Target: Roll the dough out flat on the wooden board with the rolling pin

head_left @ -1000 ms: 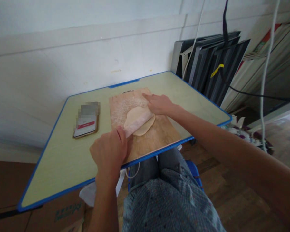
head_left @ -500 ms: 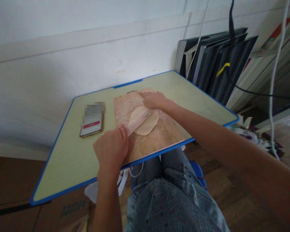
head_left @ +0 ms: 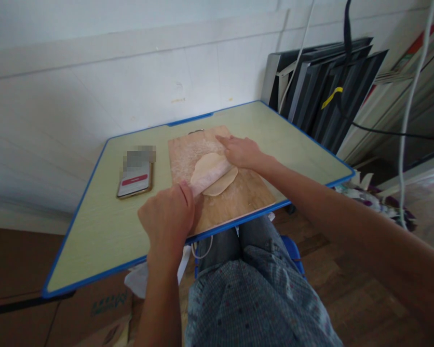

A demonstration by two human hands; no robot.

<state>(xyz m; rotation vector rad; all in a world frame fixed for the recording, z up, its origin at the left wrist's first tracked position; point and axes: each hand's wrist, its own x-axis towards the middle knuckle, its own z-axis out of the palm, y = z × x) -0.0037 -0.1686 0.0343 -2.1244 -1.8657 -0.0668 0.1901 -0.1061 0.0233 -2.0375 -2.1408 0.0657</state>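
Observation:
A floured rolling pin (head_left: pixel 212 176) lies slantwise across a flat, rounded sheet of dough (head_left: pixel 222 186). Under the dough is a wooden board (head_left: pixel 238 205) dusted with flour, close to the table's front edge. My left hand (head_left: pixel 171 207) is closed around the pin's near left end. At the far right end, my right hand (head_left: pixel 241 151) grips the pin with the index finger stretched forward over the board. Both pin ends are covered by my hands. Dough shows on either side of the pin.
A phone (head_left: pixel 135 178) lies on the pale table (head_left: pixel 104 231) left of the board. Dark panels (head_left: pixel 321 86) lean against the wall at the right. A white cable (head_left: pixel 410 120) hangs at the far right. A cardboard box (head_left: pixel 94 308) stands below the table.
The rolling pin has shifted slightly toward the near right over the dough, both hands moving with it. My view has tilted a little, so the table sits higher.

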